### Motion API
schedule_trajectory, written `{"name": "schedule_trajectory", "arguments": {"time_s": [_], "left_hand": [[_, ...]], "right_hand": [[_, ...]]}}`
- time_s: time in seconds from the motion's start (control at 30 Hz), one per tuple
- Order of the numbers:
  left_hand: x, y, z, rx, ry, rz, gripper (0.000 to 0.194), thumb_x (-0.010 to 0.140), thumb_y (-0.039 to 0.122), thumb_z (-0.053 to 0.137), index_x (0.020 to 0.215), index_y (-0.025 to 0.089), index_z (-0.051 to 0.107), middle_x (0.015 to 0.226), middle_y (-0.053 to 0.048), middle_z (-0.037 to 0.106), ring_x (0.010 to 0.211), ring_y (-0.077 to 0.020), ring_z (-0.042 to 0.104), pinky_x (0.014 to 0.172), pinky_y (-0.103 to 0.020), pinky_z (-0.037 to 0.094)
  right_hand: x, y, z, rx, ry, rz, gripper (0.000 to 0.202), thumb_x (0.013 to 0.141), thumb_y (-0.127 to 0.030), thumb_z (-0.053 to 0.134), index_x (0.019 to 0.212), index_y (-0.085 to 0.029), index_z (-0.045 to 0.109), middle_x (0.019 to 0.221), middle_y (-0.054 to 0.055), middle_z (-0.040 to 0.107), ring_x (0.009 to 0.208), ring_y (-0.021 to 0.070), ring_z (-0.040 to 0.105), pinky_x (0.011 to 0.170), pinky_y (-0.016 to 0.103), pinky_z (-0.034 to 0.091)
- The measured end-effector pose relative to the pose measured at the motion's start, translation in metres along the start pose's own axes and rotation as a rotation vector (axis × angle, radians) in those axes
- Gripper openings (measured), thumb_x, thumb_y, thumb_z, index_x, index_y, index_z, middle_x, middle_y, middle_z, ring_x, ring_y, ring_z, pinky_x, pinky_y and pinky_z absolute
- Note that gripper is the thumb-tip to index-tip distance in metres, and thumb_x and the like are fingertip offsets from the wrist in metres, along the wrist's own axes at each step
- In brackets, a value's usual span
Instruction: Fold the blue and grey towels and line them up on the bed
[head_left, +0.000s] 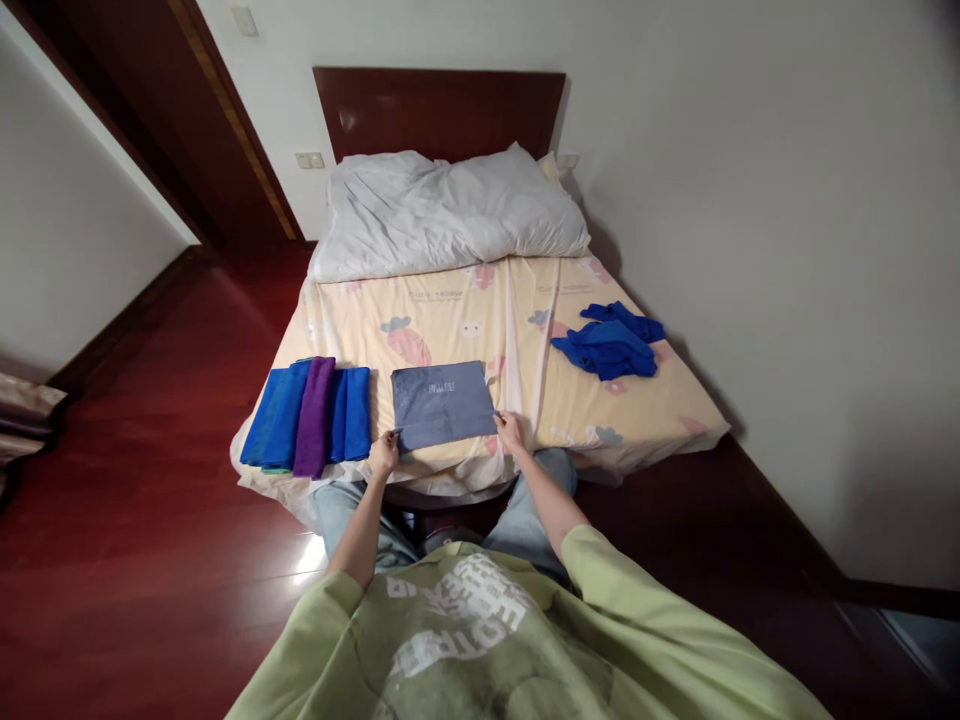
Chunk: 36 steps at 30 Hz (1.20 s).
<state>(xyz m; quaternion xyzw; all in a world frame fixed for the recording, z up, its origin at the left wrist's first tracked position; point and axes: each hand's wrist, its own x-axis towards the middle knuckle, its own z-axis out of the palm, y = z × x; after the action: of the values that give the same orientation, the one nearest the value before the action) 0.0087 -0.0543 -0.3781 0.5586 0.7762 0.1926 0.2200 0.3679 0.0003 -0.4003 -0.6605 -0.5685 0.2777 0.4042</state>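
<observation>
A grey towel (441,402) with pale lettering near its far edge lies spread flat on the bed. My left hand (384,455) is closed on its near left corner. At the near right corner, my right hand (509,431) pinches the towel's edge. Left of it sits a row of folded towels, several of them blue (274,415) and a purple towel (313,415) among them. Over on the right side of the bed, crumpled blue cloths (609,347) lie in a loose heap.
The bed (480,320) has a pale yellow sheet printed with carrots, under a thin clear-looking cover. A white quilt or pillow bundle (450,210) rests against the dark wooden headboard (442,110). A wall (787,300) runs along the right, and reddish wooden floor (150,520) lies left.
</observation>
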Motion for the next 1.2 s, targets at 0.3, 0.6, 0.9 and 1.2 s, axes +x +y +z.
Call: {"name": "schedule_trajectory", "arguments": {"time_s": [0.3,0.6,0.9,1.2], "left_hand": [[-0.004,0.005,0.009,0.053,0.077,0.012,0.03,0.105,0.033,0.039,0.11,0.021,0.067,0.105,-0.014,0.075,0.094,-0.0253,0.07,0.075,-0.03,0.047],[-0.006,0.004,0.012,0.046,0.09,0.079,0.028,0.103,0.03,0.043,0.118,0.017,0.064,0.114,-0.016,0.071,0.1,-0.0255,0.069,0.083,-0.031,0.048],[-0.008,0.004,0.008,0.045,0.177,0.19,0.03,0.1,0.023,0.047,0.126,0.018,0.06,0.125,-0.017,0.064,0.117,-0.0284,0.061,0.095,-0.036,0.05],[-0.007,-0.002,0.0,0.06,-0.045,0.757,0.039,0.098,0.018,0.044,0.131,0.02,0.063,0.147,-0.013,0.057,0.144,-0.0257,0.044,0.121,-0.046,0.037]], "right_hand": [[-0.001,0.01,0.006,-0.035,0.04,0.055,0.022,0.086,-0.037,0.054,0.077,-0.022,0.068,0.08,0.009,0.075,0.082,0.0251,0.068,0.081,0.033,0.054],[0.003,0.013,0.013,-0.055,0.069,0.103,0.014,0.082,-0.031,0.06,0.078,-0.022,0.069,0.078,0.009,0.075,0.076,0.0233,0.07,0.074,0.031,0.052],[-0.008,0.002,0.005,-0.109,0.104,-0.007,0.022,0.088,-0.031,0.056,0.104,-0.021,0.066,0.095,0.01,0.074,0.089,0.0245,0.068,0.087,0.036,0.053],[-0.03,-0.007,-0.032,-0.243,-0.242,-0.501,0.039,0.095,-0.022,0.048,0.128,-0.021,0.07,0.138,0.01,0.066,0.131,0.0253,0.057,0.117,0.045,0.04]]}}
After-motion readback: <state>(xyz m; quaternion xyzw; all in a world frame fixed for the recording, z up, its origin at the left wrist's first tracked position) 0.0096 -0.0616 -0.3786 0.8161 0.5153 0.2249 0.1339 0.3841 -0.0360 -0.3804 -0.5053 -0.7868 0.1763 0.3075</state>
